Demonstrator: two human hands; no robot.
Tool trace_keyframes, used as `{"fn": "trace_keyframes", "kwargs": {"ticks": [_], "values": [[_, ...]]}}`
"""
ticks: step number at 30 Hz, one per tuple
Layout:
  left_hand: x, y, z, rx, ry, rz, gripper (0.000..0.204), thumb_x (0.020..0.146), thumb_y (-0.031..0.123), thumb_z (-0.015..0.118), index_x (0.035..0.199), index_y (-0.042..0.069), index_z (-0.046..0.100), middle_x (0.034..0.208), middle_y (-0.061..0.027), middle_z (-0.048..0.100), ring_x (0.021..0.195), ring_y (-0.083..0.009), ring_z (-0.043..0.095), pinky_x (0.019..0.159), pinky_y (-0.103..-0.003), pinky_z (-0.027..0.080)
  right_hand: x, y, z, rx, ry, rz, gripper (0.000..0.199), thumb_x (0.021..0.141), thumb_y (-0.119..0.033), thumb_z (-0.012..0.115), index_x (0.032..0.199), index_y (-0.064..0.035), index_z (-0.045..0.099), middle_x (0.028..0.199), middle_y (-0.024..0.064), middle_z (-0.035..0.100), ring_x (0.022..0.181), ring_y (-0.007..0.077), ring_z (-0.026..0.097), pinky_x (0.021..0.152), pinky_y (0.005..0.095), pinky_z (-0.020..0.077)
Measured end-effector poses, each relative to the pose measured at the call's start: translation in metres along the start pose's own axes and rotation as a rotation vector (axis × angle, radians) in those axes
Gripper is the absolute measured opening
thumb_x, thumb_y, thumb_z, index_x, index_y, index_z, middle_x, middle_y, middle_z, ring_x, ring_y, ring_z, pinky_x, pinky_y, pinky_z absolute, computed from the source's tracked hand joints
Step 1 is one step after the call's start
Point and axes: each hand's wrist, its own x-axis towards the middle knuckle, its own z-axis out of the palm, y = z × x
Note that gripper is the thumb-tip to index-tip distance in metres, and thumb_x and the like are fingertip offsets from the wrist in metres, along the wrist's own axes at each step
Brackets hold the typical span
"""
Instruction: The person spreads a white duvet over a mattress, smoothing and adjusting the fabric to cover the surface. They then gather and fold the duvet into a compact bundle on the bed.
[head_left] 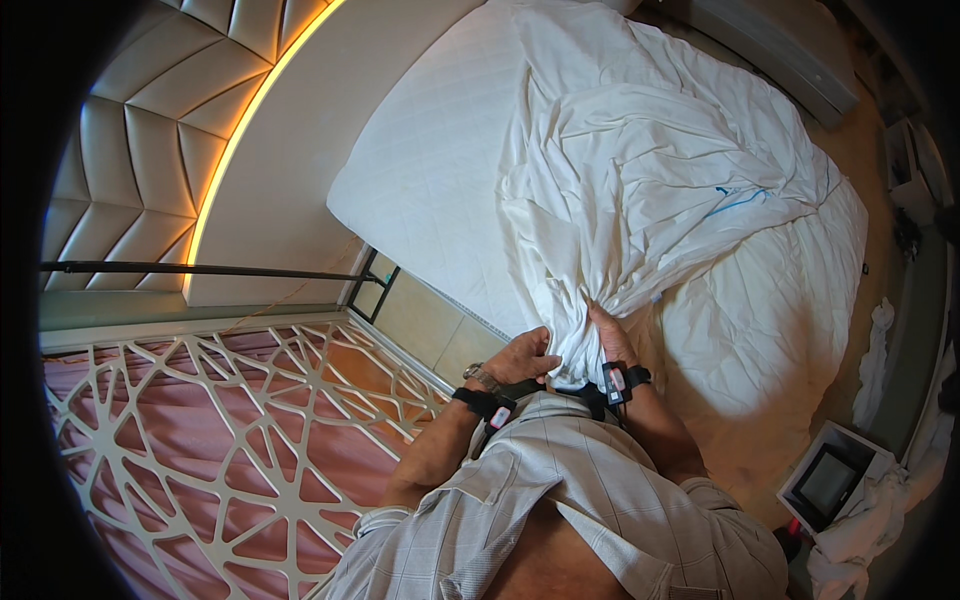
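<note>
A large white bed sheet or duvet cover (640,150) lies crumpled over the bed, its near end gathered in front of my waist. My left hand (518,357) is closed on the left side of the gathered cloth, with a watch and a black strap on that wrist. On the other side of the bunch, my right hand (612,338) grips the cloth too, its thumb pointing away from me; a black strapped device sits on this wrist. Folds hide most of the fingertips. A blue mark (738,200) shows on the fabric at the right.
The bare white mattress (430,170) spreads to the far left. A white duvet (750,320) hangs at the right. At my left stands a white lattice screen (240,470) before pink cloth, with a black rail (250,270) above. A white box (835,475) stands at lower right.
</note>
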Motion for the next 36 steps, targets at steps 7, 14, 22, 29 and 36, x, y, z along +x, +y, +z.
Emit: {"fn": "trace_keyframes", "kwargs": {"ticks": [7, 14, 22, 29, 36], "values": [[0.008, 0.01, -0.027, 0.027, 0.24, 0.08, 0.052, 0.1, 0.045, 0.07, 0.13, 0.004, 0.062, 0.1, -0.0011, 0.067, 0.086, -0.0082, 0.062, 0.069, -0.026, 0.052, 0.004, 0.0, -0.002, -0.037, 0.16, -0.044, 0.036, 0.097, -0.026, 0.069, 0.123, -0.001, 0.065, 0.103, 0.0124, 0.075, 0.086, 0.0259, 0.074, 0.079, 0.0416, 0.0621], [0.037, 0.004, -0.027, -0.085, 0.31, 0.343, 0.03, 0.103, 0.025, 0.069, 0.122, 0.003, 0.063, 0.098, -0.0019, 0.07, 0.082, -0.0081, 0.062, 0.071, -0.026, 0.053, 0.011, 0.001, -0.001, -0.049, 0.107, -0.01, 0.033, 0.097, -0.019, 0.067, 0.124, -0.0001, 0.065, 0.107, 0.012, 0.074, 0.091, 0.0245, 0.073, 0.085, 0.0375, 0.0604], [0.032, -0.013, -0.02, -0.17, 0.263, 0.313, 0.013, 0.104, 0.012, 0.064, 0.101, 0.006, 0.053, 0.087, 0.0005, 0.062, 0.077, -0.0097, 0.065, 0.075, -0.029, 0.061, 0.003, 0.0, 0.011, -0.023, 0.098, -0.055, 0.041, 0.098, -0.028, 0.063, 0.125, 0.0024, 0.064, 0.109, 0.0159, 0.075, 0.093, 0.0285, 0.075, 0.086, 0.042, 0.0618], [0.031, -0.023, -0.02, -0.163, 0.266, 0.314, 0.013, 0.102, 0.008, 0.065, 0.105, 0.006, 0.052, 0.09, 0.0005, 0.061, 0.079, -0.0077, 0.064, 0.076, -0.028, 0.06, 0.007, 0.0, -0.002, 0.012, 0.04, -0.039, 0.044, 0.096, -0.028, 0.066, 0.128, 0.0016, 0.063, 0.11, 0.0155, 0.075, 0.093, 0.0293, 0.075, 0.088, 0.0434, 0.0617], [0.026, -0.017, -0.013, -0.093, 0.284, 0.213, 0.024, 0.1, 0.012, 0.068, 0.115, 0.003, 0.051, 0.092, -0.0007, 0.063, 0.078, -0.0092, 0.064, 0.074, -0.027, 0.059, 0.004, -0.001, 0.002, -0.018, 0.026, -0.077, 0.044, 0.095, -0.026, 0.07, 0.129, 0.0013, 0.063, 0.117, 0.0147, 0.073, 0.1, 0.0277, 0.073, 0.09, 0.0428, 0.0612]]}}
